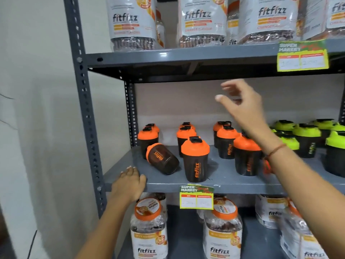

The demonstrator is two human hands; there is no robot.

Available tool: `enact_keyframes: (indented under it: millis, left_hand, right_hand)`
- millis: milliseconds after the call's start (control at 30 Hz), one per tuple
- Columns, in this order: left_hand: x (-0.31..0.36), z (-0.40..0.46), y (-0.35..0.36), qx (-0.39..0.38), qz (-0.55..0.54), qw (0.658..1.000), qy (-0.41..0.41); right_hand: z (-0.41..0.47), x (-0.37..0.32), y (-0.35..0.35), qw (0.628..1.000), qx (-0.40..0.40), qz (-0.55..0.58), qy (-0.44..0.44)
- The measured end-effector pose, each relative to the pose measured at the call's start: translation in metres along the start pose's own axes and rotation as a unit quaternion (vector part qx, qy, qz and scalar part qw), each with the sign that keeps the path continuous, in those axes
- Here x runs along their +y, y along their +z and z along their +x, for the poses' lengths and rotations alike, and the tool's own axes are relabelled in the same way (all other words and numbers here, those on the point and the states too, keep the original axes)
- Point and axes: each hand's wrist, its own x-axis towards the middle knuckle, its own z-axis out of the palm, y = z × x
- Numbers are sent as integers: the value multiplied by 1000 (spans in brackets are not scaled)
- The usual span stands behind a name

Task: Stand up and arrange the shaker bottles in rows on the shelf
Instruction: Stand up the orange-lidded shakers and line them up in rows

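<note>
Several black shaker bottles with orange lids stand in rows on the grey middle shelf. One orange-lidded shaker lies tipped on its side near the left front, beside an upright shaker. My left hand rests flat on the shelf's front left edge, holding nothing. My right hand hovers in the air above the orange rows, fingers spread and empty, blurred by motion. Shakers with green lids stand at the right of the same shelf.
Large fitfizz jars fill the top shelf and the bottom shelf. Yellow price tags hang from the shelf edges. A grey perforated upright post and a white wall bound the left side.
</note>
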Motion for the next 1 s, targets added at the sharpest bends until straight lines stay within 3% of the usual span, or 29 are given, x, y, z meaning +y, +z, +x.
enact_keyframes:
  millis: [67,167,233,333,500,667,833,1000]
  left_hand:
    - [-1,0,1,1,-5,1000,4]
    - [-4,3,3,-1,-12,1000,-1]
    - [-5,3,2,-3,-17,1000,-6]
    - [-6,2,3,-3,-22,1000,-10]
    - [-8,4,6,-2,-15,1000,-3]
    - [-9,5,6,-6,-31,1000,2]
    - [-14,7,-2,-50,-28,998,35]
    - [-32,4,-7,-71,-11,997,30]
  right_hand:
    - [2,-31,46,990,-133,-44,-18]
    - [3,-59,124,925,-332,-182,-29]
    - [0,-65,167,881,-409,-238,-21]
    - [-16,-56,209,835,-459,-304,-1]
    - [-44,-21,239,812,-462,-352,58]
    - [-45,-16,233,817,-460,-342,58]
    - [-40,-23,221,890,-391,-222,76]
    - [-44,-30,216,942,-288,-19,168]
